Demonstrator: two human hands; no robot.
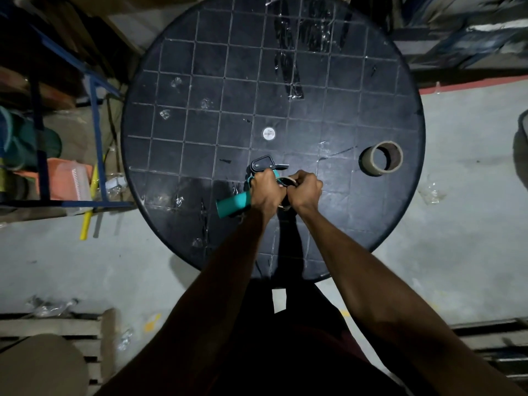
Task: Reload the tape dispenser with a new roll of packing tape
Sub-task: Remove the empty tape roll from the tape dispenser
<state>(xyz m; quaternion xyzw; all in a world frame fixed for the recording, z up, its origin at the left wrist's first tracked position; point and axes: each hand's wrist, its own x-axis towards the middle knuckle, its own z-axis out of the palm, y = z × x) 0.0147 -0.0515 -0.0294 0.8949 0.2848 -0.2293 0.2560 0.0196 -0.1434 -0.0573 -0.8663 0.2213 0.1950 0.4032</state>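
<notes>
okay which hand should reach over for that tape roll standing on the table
Right. The tape roll stands on the table's right side, nearer the right hand. The left hand grips the dispenser and would have to cross over.

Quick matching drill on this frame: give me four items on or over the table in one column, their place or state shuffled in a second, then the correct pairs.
Things:
1. tape dispenser
2. tape roll
3. white disc
4. clear tape strips

Places or states:
A. lying alone on the table's right side, apart from both hands
B. stuck flat on the far part of the table
C. set at the table's centre
D. gripped by the left hand, right hand working beside it

Pairs: 1-D, 2-A, 3-C, 4-B
</notes>
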